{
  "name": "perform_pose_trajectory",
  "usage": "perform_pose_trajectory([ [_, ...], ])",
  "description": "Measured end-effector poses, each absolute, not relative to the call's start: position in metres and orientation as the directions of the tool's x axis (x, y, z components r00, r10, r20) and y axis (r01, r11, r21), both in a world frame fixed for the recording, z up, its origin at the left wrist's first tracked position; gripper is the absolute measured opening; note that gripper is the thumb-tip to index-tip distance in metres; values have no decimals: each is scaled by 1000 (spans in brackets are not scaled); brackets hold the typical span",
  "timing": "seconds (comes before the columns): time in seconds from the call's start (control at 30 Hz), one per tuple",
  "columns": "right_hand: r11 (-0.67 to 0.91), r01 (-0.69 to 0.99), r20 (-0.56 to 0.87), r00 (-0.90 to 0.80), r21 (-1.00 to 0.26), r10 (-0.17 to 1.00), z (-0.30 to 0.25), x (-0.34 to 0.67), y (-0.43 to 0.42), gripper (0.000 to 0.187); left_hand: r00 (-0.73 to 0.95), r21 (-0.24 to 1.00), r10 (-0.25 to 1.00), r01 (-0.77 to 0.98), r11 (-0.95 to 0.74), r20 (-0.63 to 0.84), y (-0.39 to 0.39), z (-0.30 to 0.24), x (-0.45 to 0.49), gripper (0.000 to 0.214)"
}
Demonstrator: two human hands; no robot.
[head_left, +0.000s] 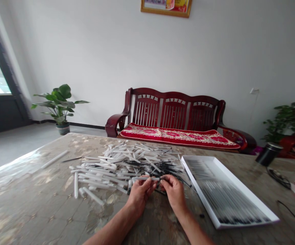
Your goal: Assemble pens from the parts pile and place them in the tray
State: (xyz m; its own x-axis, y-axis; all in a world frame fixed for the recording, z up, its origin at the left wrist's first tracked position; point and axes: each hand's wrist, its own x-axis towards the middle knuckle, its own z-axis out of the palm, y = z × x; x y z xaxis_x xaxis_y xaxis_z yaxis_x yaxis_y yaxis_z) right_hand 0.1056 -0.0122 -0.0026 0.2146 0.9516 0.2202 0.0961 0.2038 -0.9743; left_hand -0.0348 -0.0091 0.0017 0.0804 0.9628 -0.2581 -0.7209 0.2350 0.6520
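Note:
My left hand [139, 193] and my right hand [173, 191] meet over the table just in front of a heap of white pen barrels and thin black refills [127, 166]. Both hands are closed in a pinch on one white pen barrel [147, 178] that lies crosswise between the fingertips. Dark refills spread under and behind my right hand's fingers.
A long white tray [249, 199] filled with rows of dark pens lies to the right. One loose white barrel [55, 159] rests far left on the marbled table [30, 200]. A black cup [268, 153] and cables sit at the right. A red wooden sofa [174, 119] stands behind.

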Motion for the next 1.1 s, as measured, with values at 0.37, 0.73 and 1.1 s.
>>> perform_pose_trajectory([
  [0.37, 326, 608, 444, 49, -724, 895, 2, 108, -18, 30, 14, 720, 985, -680, 135, -171, -14, 3, -33, 37],
  [0.73, 297, 564, 369, 15, -771, 929, 10, 107, -17, 41, 21, 728, 981, -667, 159, -195, -12, 0, -33, 28],
  [1.1, 278, 585, 351, 12, -762, 936, 9, 112, -16, 40, 34, 733, 979, -657, 173, -200, -11, 1, -33, 28],
])
